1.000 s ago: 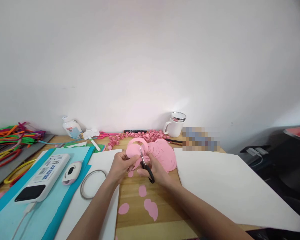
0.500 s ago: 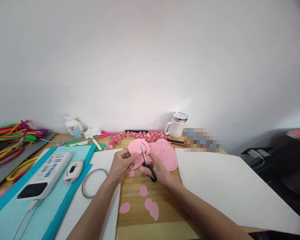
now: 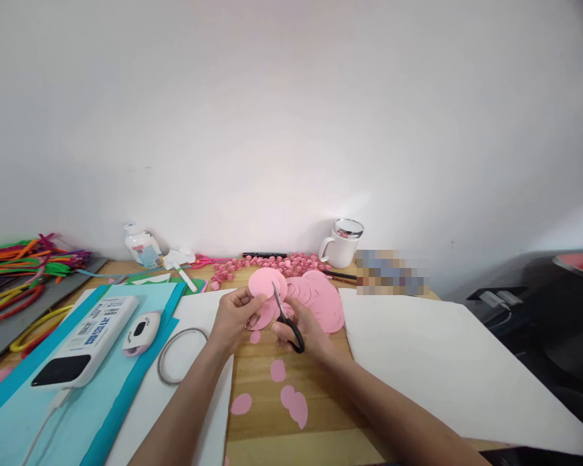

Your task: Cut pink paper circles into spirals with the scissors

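A pink paper circle (image 3: 262,283) is pinched between the thumb and fingers of my left hand (image 3: 236,315). My right hand (image 3: 304,327) grips black-handled scissors (image 3: 296,336), their metal blades pointing up and left against the circle's right part. Whether the blades are parted is too small to tell. Just behind and right of my hands lies a spread of overlapping pink paper discs (image 3: 328,304). Beneath my hands, loose pink paper pieces (image 3: 298,409) rest on the wooden table (image 3: 267,433).
Rolled pink paper bits (image 3: 291,263) lie along the wall beside a white mug (image 3: 342,246). White sheets (image 3: 418,362) flank my arms. Left are a white power bank (image 3: 85,343) with a cable, a tape ring (image 3: 162,366), a bottle (image 3: 143,246) and colourful pipe cleaners (image 3: 34,262).
Almost nothing differs. The view has shifted very slightly, and the pink circle appears a touch further left, with the scissors still against it.
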Available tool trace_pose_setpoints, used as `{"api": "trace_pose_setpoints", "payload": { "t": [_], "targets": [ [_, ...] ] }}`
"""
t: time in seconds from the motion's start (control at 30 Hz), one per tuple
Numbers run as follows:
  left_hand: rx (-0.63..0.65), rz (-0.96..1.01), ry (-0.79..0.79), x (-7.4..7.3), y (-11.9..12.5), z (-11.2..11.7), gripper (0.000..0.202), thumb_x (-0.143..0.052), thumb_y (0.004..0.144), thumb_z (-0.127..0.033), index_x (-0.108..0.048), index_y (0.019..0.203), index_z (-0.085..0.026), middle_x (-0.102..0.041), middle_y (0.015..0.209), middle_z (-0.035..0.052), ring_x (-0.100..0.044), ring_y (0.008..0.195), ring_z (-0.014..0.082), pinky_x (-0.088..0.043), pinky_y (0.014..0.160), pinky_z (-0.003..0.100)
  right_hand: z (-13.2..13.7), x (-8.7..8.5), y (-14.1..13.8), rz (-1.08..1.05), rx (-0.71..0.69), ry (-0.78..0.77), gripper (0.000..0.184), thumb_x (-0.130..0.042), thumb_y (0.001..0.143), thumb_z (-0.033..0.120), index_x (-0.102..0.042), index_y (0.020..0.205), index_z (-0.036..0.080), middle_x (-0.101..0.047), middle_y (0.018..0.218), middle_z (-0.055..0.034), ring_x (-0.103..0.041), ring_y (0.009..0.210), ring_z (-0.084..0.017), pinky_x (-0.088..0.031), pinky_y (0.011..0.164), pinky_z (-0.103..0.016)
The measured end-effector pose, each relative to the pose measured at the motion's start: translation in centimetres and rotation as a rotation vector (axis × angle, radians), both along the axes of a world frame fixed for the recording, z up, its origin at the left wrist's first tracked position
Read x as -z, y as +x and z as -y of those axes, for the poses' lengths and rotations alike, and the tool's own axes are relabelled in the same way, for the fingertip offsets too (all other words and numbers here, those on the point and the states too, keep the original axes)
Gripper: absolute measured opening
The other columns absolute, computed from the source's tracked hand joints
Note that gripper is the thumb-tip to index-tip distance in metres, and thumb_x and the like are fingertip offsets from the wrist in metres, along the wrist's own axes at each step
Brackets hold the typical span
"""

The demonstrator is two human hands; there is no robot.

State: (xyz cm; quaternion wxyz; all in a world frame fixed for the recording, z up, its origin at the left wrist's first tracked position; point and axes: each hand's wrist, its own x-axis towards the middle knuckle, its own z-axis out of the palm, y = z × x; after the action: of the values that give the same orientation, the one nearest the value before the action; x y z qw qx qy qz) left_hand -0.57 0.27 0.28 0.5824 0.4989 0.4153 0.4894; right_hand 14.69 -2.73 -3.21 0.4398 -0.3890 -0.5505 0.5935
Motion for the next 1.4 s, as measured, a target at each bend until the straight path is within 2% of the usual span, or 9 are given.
{"api": "trace_pose_setpoints", "payload": {
  "t": [0.23,0.47,0.63,0.93,1.17,1.4],
  "targets": [
    [0.009,0.081,-0.006,0.0,0.1,-0.1,0.030,-0.071,0.068,-0.037,-0.053,0.061,-0.015,-0.050,0.045,-0.0054,-0.035,0.034,0.0037,-0.022,0.037,0.018,0.1,-0.4,-0.2,-0.008,-0.006,-0.004,0.069,-0.072,0.066,0.045,-0.040,0.119,0.016,-0.052,0.047,0.0090,-0.047,0.037,-0.009,-0.035,0.038,-0.019],
    [-0.015,0.048,-0.006,0.0,0.2,-0.1,0.027,-0.074,0.065,-0.034,-0.055,0.061,-0.015,-0.047,0.040,-0.0067,-0.032,0.034,0.0036,-0.021,0.037,0.018,0.3,-0.8,-0.3,-0.001,-0.015,-0.012,0.070,-0.075,0.062,0.048,-0.040,0.114,0.017,-0.054,0.049,0.0082,-0.048,0.038,-0.010,-0.036,0.038,-0.020],
    [0.006,0.025,0.008,0.3,0.1,-0.2,0.025,-0.074,0.065,-0.032,-0.056,0.063,-0.015,-0.047,0.040,-0.0070,-0.033,0.035,0.0037,-0.022,0.037,0.018,0.2,-0.9,-0.3,0.012,-0.015,-0.019,0.064,-0.074,0.064,0.046,-0.040,0.111,0.018,-0.056,0.053,0.0068,-0.049,0.040,-0.011,-0.035,0.038,-0.020],
    [0.049,-0.085,0.022,0.2,0.2,0.1,0.031,-0.072,0.067,-0.038,-0.053,0.057,-0.014,-0.050,0.042,-0.0046,-0.039,0.033,0.0050,-0.024,0.036,0.019,0.1,-1.2,-0.2,-0.025,0.033,0.033,0.058,-0.076,0.063,0.042,-0.040,0.103,0.020,-0.062,0.070,0.0016,-0.058,0.061,-0.015,-0.040,0.050,-0.022],
    [0.049,-0.064,0.021,0.3,0.1,0.0,0.029,-0.072,0.067,-0.037,-0.054,0.060,-0.015,-0.050,0.042,-0.0049,-0.038,0.033,0.0050,-0.024,0.036,0.018,0.1,-1.2,-0.1,0.007,0.043,0.029,0.053,-0.074,0.064,0.041,-0.041,0.100,0.020,-0.059,0.065,0.0035,-0.048,0.051,-0.011,-0.033,0.044,-0.020],
    [0.041,-0.028,0.005,0.5,0.0,-0.1,0.028,-0.073,0.066,-0.037,-0.056,0.063,-0.015,-0.050,0.041,-0.0054,-0.037,0.034,0.0049,-0.026,0.036,0.018,0.0,-0.9,-0.1,0.011,0.043,0.008,0.048,-0.072,0.067,0.037,-0.039,0.098,0.021,-0.050,0.051,0.0089,-0.046,0.047,-0.010,-0.031,0.041,-0.018]
  ]
}}
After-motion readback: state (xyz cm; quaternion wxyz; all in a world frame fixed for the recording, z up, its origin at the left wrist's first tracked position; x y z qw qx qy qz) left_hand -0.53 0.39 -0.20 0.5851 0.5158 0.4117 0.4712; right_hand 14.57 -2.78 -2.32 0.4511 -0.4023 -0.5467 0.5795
